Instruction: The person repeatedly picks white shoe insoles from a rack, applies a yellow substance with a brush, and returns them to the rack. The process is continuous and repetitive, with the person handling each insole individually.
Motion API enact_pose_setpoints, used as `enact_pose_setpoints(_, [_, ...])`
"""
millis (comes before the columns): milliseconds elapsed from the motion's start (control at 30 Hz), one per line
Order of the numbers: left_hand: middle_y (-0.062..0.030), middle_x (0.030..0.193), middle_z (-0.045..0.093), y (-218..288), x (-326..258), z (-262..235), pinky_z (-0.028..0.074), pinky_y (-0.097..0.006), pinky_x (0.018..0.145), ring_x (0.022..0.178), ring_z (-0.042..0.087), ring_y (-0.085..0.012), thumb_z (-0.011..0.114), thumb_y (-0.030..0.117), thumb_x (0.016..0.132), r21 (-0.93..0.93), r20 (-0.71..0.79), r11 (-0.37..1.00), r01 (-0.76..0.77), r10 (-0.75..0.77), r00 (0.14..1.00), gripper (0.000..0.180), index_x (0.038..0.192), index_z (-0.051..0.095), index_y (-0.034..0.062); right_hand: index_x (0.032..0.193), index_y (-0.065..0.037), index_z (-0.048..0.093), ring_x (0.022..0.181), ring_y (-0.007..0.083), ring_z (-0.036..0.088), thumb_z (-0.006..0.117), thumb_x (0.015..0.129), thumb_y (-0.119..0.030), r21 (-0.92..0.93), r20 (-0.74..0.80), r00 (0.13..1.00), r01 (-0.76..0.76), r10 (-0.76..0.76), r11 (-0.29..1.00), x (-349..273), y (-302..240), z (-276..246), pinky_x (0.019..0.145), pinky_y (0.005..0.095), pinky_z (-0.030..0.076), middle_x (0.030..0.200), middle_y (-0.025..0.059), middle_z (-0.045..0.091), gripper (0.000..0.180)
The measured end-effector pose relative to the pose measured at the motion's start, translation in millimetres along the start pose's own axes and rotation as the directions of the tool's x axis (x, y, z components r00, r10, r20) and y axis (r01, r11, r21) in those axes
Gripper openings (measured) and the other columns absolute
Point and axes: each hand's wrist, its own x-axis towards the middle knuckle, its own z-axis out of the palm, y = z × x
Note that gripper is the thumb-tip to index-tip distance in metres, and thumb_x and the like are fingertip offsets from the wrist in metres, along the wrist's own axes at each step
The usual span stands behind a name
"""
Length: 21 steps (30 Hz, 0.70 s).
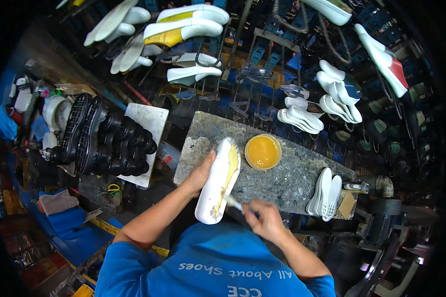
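My left hand [201, 171] is wrapped round the side of a long white shoe sole [212, 185], tilted with its far end up. A yellow strip runs along its right part, and dark smudges mark its near end. In my right hand [266, 219] is a small brush [234, 202], slightly blurred. Its tip meets the sole, or lies just in front of it, near the yellow strip. Just beyond, a round tub [263, 169] of yellow-orange liquid [263, 151] stands on the stained workbench [297, 175].
White soles [324, 195] stand at the bench's right end. Several black shoes [109, 136] lie stacked beside a white board [151, 121] on the left. Green-handled scissors [115, 190] lie below them. Racks ahead carry white soles [186, 30], some yellow inside. Machinery [381, 220] stands at the right.
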Motion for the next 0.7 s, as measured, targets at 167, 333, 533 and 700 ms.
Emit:
enact_pose_setpoints(167, [-0.0186, 0.13, 0.08, -69, 13, -49, 0.071, -0.048, 0.092, 0.103, 0.083, -0.0313, 0.035, 0.067, 0.121, -0.348, -0.007, 0.878, 0.33, -0.354, 0.935, 0.076, 0.157, 0.062, 0.0056, 0.098, -0.003, 0.077, 0.087, 0.0477, 0.078, 0.072, 0.096, -0.005, -0.444, -0.238, 0.931, -0.357, 0.276, 0.822, 61, 73, -45, 0.077, 0.0568, 0.063, 0.093, 0.0251, 0.078, 0.005])
enact_pose_setpoints(333, [-0.0256, 0.159, 0.066, -49, -39, -69, 0.064, -0.048, 0.11, 0.141, 0.071, -0.0342, 0.055, 0.076, 0.11, -0.402, -0.024, 0.916, 0.001, -0.012, 1.0, 0.101, 0.168, 0.047, -0.0064, 0.107, -0.004, 0.077, 0.093, 0.0491, 0.078, 0.069, 0.101, -0.015, -0.833, 0.12, 0.851, -0.193, 0.51, 0.518, 128, 135, -77, 0.083, 0.0602, 0.062, 0.101, 0.028, 0.079, 0.015])
enact_pose_setpoints(533, [-0.0256, 0.144, 0.076, 3, -98, -90, 0.062, -0.045, 0.11, 0.133, 0.077, -0.0347, 0.096, 0.039, 0.089, 0.808, 0.011, 0.548, -0.216, 0.353, 0.936, 0.092, 0.162, 0.058, 0.0009, 0.104, -0.001, 0.076, 0.093, 0.0483, 0.08, 0.071, 0.094, -0.006, -0.483, -0.15, 0.884, -0.456, 0.443, 0.747, 37, 151, -68, 0.081, 0.0577, 0.062, 0.103, 0.0269, 0.08, 0.013])
enact_pose_setpoints(700, [-0.0212, 0.149, 0.076, -7, -101, -63, 0.057, -0.04, 0.117, 0.137, 0.074, -0.0274, 0.098, 0.013, 0.085, 0.805, -0.001, 0.537, -0.252, 0.426, 0.905, 0.091, 0.164, 0.056, -0.0014, 0.124, -0.001, 0.074, 0.066, 0.0083, 0.063, 0.067, 0.112, -0.007, 0.278, -0.618, 0.602, -0.435, 0.506, 0.856, -4, 184, -36, 0.058, 0.0279, 0.051, 0.091, 0.004, 0.076, 0.015])
